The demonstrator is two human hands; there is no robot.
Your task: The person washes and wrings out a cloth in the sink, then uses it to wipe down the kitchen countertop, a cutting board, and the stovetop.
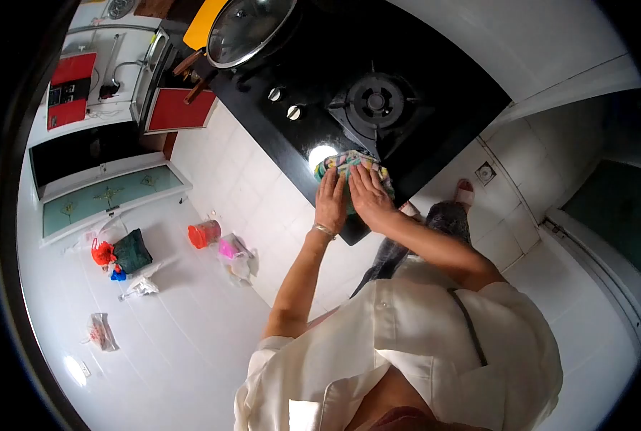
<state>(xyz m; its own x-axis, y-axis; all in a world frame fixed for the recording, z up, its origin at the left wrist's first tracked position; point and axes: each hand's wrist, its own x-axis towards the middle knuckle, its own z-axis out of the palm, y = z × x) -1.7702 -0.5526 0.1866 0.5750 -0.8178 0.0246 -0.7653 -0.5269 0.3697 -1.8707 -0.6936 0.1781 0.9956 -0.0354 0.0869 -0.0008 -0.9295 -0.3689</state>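
Both hands press on a patterned, multicoloured cloth [379,167] that lies on the black glass stove top [270,136], near its front corner. My left hand [330,200] rests on the cloth's left part, fingers stretched out, with a bracelet at the wrist. Beside it my right hand [369,192] lies with its fingers extended over the middle of the cloth. Just beyond the cloth is a gas burner [376,101] with a black pan support. Two silver knobs [294,112] stand to the left of the burner. The palms' undersides are hidden.
A pan with a glass lid [251,30] sits at the stove's far left, its wooden handles sticking out. An orange-red container [204,234] and several bags, one dark green [133,250], are at the left. Below the stove, a slippered foot [465,192] stands near a floor drain [486,173].
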